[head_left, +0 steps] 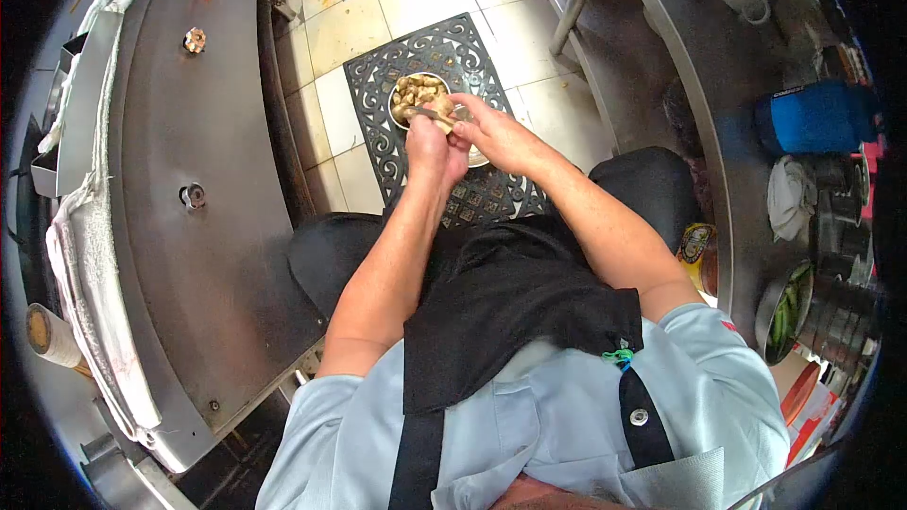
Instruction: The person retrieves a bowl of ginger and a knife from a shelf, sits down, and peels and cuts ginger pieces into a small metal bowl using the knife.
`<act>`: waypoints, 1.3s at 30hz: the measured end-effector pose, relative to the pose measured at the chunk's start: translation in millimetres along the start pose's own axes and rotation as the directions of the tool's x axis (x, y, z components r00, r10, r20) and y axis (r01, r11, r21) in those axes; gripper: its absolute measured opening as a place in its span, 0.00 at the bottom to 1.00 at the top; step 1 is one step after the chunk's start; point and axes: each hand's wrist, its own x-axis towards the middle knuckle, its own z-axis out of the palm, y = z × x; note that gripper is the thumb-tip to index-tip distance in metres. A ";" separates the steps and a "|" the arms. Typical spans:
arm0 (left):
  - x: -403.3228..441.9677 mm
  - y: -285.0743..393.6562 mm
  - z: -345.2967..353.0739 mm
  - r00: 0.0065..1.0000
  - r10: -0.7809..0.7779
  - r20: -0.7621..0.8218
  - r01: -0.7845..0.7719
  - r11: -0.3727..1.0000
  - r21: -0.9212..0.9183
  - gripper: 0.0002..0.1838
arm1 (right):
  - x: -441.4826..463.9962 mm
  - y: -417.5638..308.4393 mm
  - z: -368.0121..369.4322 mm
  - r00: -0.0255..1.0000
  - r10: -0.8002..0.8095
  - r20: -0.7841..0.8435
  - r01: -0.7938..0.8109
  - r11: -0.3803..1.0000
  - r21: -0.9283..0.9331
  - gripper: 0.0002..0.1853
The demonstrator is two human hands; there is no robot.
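In the head view, the left grip (435, 146) and right grip (488, 132) meet at a knife (422, 113) and a pale piece (448, 129); fingers overlap, so I cannot tell which grasps which. The knife lies across the left grip's top, its long axis roughly left-right, left end slightly farther from the body. The pale piece's axis is hard to make out. Just beyond, a bowl (390, 100) of chunks (416, 86) is partly covered.

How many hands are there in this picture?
2. The left hand and the right hand are close together above the black mat, by the bowl of brownish pieces. I see no other hands.
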 end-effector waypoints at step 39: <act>12.0 -15.6 -29.8 0.984 0.107 -0.143 -0.099 0.993 0.061 0.12 | 16.6 37.1 7.7 0.940 0.305 0.151 -0.335 0.909 0.250 0.24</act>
